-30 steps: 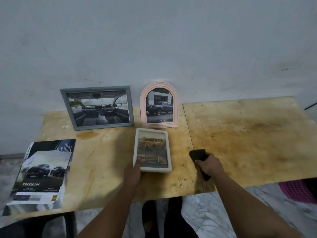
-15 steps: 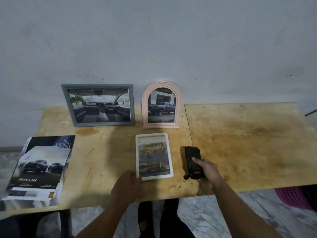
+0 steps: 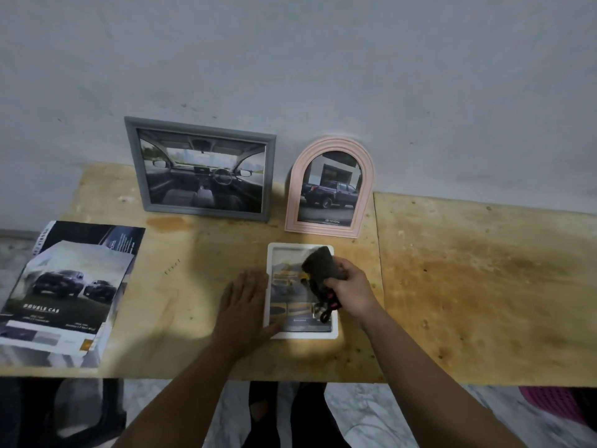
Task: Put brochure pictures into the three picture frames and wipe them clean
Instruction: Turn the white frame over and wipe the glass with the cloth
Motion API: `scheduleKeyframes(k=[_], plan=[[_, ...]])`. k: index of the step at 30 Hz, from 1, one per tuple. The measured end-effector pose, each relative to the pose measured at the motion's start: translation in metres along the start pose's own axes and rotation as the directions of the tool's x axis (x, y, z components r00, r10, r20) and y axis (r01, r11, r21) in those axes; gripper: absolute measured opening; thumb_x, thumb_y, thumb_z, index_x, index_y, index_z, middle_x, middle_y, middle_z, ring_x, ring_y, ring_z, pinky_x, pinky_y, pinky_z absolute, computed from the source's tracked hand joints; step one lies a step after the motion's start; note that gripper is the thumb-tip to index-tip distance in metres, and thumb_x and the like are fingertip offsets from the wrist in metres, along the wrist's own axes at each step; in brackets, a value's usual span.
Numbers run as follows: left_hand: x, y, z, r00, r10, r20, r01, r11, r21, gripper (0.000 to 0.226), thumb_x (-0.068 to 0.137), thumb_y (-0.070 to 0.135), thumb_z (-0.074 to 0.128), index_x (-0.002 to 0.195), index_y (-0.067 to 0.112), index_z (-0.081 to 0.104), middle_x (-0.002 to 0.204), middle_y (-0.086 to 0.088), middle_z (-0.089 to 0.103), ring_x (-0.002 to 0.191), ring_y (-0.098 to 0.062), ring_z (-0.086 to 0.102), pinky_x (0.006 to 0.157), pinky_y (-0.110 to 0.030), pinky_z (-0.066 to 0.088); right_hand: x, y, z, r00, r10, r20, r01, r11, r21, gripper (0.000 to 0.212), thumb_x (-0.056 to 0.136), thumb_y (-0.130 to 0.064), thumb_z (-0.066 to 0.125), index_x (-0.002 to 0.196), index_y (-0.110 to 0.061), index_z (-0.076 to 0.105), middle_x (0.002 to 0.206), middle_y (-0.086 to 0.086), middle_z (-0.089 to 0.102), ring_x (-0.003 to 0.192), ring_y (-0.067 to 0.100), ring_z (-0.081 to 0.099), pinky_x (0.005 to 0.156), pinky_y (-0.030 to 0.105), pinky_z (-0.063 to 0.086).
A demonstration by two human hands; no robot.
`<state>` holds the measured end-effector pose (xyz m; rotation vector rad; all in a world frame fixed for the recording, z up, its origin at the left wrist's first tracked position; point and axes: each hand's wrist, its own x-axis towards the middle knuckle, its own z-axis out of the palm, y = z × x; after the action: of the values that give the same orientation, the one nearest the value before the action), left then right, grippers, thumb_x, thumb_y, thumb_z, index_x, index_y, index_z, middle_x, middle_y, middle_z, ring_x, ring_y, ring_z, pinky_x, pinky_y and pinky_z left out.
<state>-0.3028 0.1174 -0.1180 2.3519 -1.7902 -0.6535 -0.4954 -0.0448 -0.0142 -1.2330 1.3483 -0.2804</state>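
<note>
White frame (image 3: 302,333) lies flat on the worktop (image 3: 468,286), front centre, long axis running away from the person. Right hand (image 3: 350,286) grips a dark cloth (image 3: 318,265) on the glass at the far right corner; left hand (image 3: 245,297) lies flat, fingers straight, bracing the left edge. Cloth looks soft and bunched, probably with a strap. Grey frame (image 3: 203,171) and pink arched frame (image 3: 329,189) lean on the wall, both filled.

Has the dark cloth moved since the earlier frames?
Yes. The dark cloth, gripped by the right hand, moved left from the bare table onto the white frame.
</note>
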Motion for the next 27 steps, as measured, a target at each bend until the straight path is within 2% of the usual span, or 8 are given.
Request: scheduleKeyframes(k=[3,7,11,16,20,22,24,27], plan=[[0.0,-0.003,0.009,0.999,0.05,-0.007,-0.05,0.998,0.034,0.121,0.08,0.098,0.031,0.166,0.018,0.003,0.174,-0.008,0.0,0.161,-0.031,-0.005,0.127,-0.059,0.006,0.032,-0.011,0.027,0.964,-0.265,0.018,0.258,0.917,-0.305,0.044,0.091,-0.003,0.063,0.131,-0.022,0.062,0.11,-0.004,0.064,0.095,0.009,0.062,0.082,0.021,0.055],[-0.002,0.0,0.011,0.998,0.059,-0.03,-0.057,0.995,0.081,0.132,0.071,0.103,0.034,0.166,0.015,0.008,0.174,-0.012,0.004,0.161,-0.033,0.0,0.126,-0.061,0.011,0.059,0.011,0.062,0.939,-0.319,0.131,0.319,0.658,-0.682,0.042,0.103,-0.036,0.054,0.141,-0.019,0.056,0.122,0.007,0.054,0.102,0.027,0.062,0.085,0.039,0.054],[-0.002,-0.001,0.013,0.996,0.065,-0.062,-0.061,0.996,0.061,0.131,0.072,0.102,0.037,0.165,0.013,0.013,0.173,-0.014,0.01,0.16,-0.035,0.006,0.124,-0.063,0.016,0.052,0.024,0.073,0.927,-0.349,0.135,0.337,0.625,-0.704,0.032,0.105,-0.027,0.048,0.13,-0.013,0.063,0.117,0.011,0.058,0.095,0.033,0.062,0.082,0.043,0.054],[-0.002,-0.002,0.012,0.994,0.084,-0.065,-0.08,0.995,0.057,0.128,0.074,0.099,0.04,0.164,0.012,0.017,0.173,-0.014,0.012,0.16,-0.036,0.006,0.122,-0.064,0.02,0.011,0.036,0.059,0.912,-0.234,0.337,0.409,0.567,-0.715,0.029,0.105,-0.027,0.048,0.126,-0.018,0.066,0.123,0.007,0.062,0.098,0.027,0.062,0.087,0.038,0.052],[-0.002,-0.002,0.011,0.995,0.075,-0.06,-0.072,0.996,0.049,0.13,0.073,0.1,0.039,0.165,0.011,0.015,0.173,-0.014,0.01,0.16,-0.035,0.004,0.123,-0.064,0.018,0.017,0.01,0.038,0.924,0.008,0.383,0.255,0.733,-0.631,0.027,0.104,-0.029,0.053,0.128,-0.028,0.066,0.112,0.0,0.068,0.095,0.016,0.065,0.08,0.033,0.058],[-0.001,-0.002,0.012,0.995,0.075,-0.065,-0.072,0.997,0.042,0.132,0.072,0.101,0.04,0.165,0.012,0.013,0.173,-0.014,0.009,0.16,-0.035,0.003,0.123,-0.064,0.017,0.036,-0.005,0.032,0.952,-0.109,0.288,0.261,0.782,-0.566,0.03,0.104,-0.026,0.054,0.132,-0.028,0.064,0.118,0.0,0.065,0.1,0.015,0.063,0.079,0.026,0.053],[-0.001,-0.002,0.012,0.995,0.072,-0.074,-0.07,0.997,0.035,0.132,0.071,0.101,0.041,0.165,0.012,0.014,0.173,-0.014,0.01,0.16,-0.035,0.004,0.124,-0.064,0.016,0.057,-0.005,0.038,0.926,-0.311,0.216,0.373,0.65,-0.662,0.031,0.103,-0.026,0.053,0.132,-0.027,0.063,0.12,0.003,0.061,0.102,0.021,0.061,0.082,0.032,0.051],[-0.001,-0.001,0.012,0.996,0.064,-0.066,-0.06,0.997,0.057,0.132,0.071,0.101,0.039,0.165,0.013,0.013,0.173,-0.013,0.01,0.16,-0.034,0.004,0.125,-0.063,0.015,0.065,0.018,0.064,0.906,-0.343,0.248,0.394,0.472,-0.788,0.037,0.105,-0.027,0.045,0.14,-0.019,0.056,0.121,0.008,0.053,0.09,0.032,0.063,0.07,0.032,0.046]])
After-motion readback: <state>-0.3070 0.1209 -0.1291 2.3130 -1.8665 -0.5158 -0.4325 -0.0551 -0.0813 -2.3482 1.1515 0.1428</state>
